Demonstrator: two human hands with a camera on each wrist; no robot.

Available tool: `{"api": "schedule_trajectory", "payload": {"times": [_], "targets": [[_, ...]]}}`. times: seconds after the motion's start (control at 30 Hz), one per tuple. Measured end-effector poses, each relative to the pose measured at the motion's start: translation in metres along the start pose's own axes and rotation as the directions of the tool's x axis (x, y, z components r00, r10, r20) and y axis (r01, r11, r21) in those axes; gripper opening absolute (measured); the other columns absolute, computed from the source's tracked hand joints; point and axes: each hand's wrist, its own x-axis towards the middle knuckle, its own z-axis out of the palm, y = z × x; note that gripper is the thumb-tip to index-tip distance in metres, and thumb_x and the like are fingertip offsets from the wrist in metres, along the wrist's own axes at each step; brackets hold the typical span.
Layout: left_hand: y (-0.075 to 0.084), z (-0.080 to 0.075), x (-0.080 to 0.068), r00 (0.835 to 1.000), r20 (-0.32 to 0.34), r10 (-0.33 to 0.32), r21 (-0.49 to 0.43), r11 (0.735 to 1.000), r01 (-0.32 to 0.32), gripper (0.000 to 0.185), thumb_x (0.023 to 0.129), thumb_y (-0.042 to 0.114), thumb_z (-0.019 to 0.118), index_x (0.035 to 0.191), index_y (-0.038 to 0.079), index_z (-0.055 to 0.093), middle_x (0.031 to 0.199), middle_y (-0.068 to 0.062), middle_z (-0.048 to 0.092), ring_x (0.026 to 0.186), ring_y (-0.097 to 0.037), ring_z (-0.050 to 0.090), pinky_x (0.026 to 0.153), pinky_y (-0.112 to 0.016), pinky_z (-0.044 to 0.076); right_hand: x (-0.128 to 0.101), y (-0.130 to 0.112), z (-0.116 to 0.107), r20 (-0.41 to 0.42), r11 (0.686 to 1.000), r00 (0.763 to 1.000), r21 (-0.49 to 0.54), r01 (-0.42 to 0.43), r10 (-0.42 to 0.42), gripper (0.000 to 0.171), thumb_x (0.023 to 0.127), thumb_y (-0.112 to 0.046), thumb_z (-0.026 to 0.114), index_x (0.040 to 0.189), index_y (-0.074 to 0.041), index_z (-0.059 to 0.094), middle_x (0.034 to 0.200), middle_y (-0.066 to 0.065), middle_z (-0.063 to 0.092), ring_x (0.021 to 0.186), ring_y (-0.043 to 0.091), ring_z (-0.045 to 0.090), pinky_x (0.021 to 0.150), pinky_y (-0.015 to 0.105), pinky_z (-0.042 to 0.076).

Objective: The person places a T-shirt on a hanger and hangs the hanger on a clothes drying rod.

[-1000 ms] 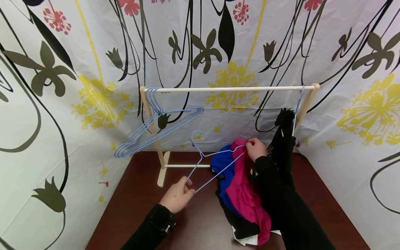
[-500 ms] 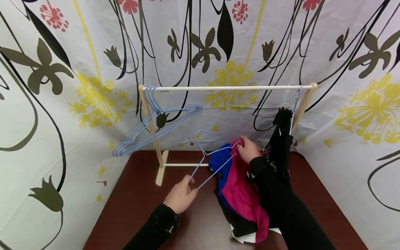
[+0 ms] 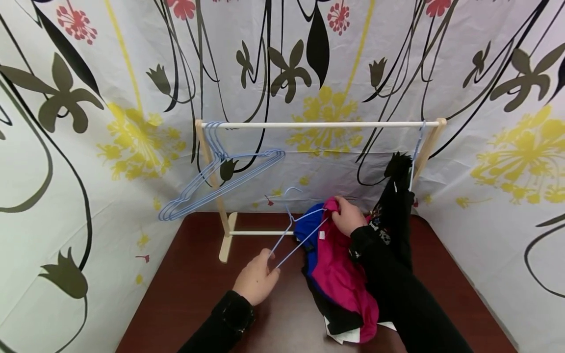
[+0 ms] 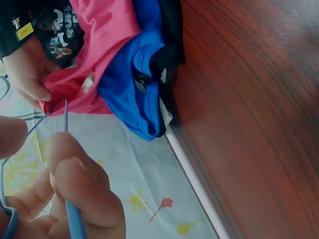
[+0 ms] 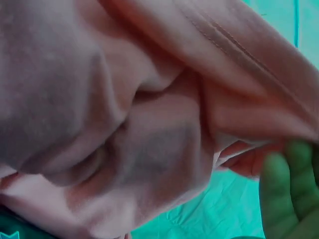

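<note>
Left hand fingers pinching blue hanger; right hand gripping pink garment, hanger's far end hidden.

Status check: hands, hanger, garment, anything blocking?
Left hand grips light-blue wire hanger. Right hand pinches magenta fabric garment at the hanger's far end. Garment partly threaded. Nothing blocking.

head cam: up high, looking forward and down over the counter at the rack
left wrist cam: super close, past the fingers along the hanger wire
right wrist cam: basically buried in pink shirt
shared: pink shirt in all three views
</note>
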Motion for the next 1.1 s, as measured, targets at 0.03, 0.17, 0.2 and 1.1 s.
{"api": "schedule_trajectory", "payload": {"times": [0.03, 0.17, 0.2, 1.1], "targets": [[0.001, 0.001, 0.000, 1.000, -0.004, -0.003, -0.002, 1.000, 0.003, 0.035, 0.098, 0.030, 0.065, 0.127, 0.013, 0.055, 0.073, 0.002, 0.053, 0.056, -0.014, 0.051, 0.052, -0.033, 0.043, 0.000, -0.001, 0.001, 0.029, 1.000, 0.999, 0.004, 0.016, -0.016, 0.061, 0.100, -0.018, 0.051, 0.157, -0.006, 0.032, 0.121, 0.021, 0.066, 0.104, 0.032, 0.064, 0.086, 0.045, 0.046], [0.004, 0.003, -0.002, 1.000, -0.004, -0.005, -0.013, 1.000, 0.005, 0.035, 0.098, 0.030, 0.065, 0.126, 0.012, 0.056, 0.077, 0.002, 0.054, 0.060, -0.014, 0.052, 0.055, -0.033, 0.044, 0.000, -0.004, 0.002, 0.143, 0.997, 0.988, 0.057, 0.054, -0.062, 0.069, 0.098, -0.016, 0.053, 0.160, -0.005, 0.024, 0.118, 0.020, 0.069, 0.097, 0.027, 0.066, 0.085, 0.042, 0.046], [0.005, 0.003, -0.002, 1.000, -0.002, -0.005, -0.015, 1.000, 0.005, 0.035, 0.098, 0.029, 0.065, 0.126, 0.011, 0.056, 0.077, 0.003, 0.054, 0.060, -0.014, 0.052, 0.055, -0.033, 0.044, 0.000, -0.004, 0.002, 0.163, 0.995, 0.984, 0.075, 0.059, -0.071, 0.068, 0.098, -0.016, 0.051, 0.160, -0.005, 0.024, 0.114, 0.019, 0.070, 0.095, 0.026, 0.068, 0.087, 0.042, 0.047], [0.010, 0.003, 0.003, 0.997, 0.074, 0.014, -0.080, 0.997, -0.008, 0.030, 0.099, 0.028, 0.065, 0.124, 0.014, 0.055, 0.074, 0.001, 0.056, 0.059, -0.016, 0.052, 0.054, -0.034, 0.044, -0.017, -0.007, -0.001, -0.078, 0.888, 0.891, -0.159, 0.431, -0.447, 0.020, 0.101, -0.021, 0.064, 0.115, -0.019, 0.077, 0.115, 0.003, 0.071, 0.114, 0.025, 0.061, 0.101, 0.045, 0.044]]}}
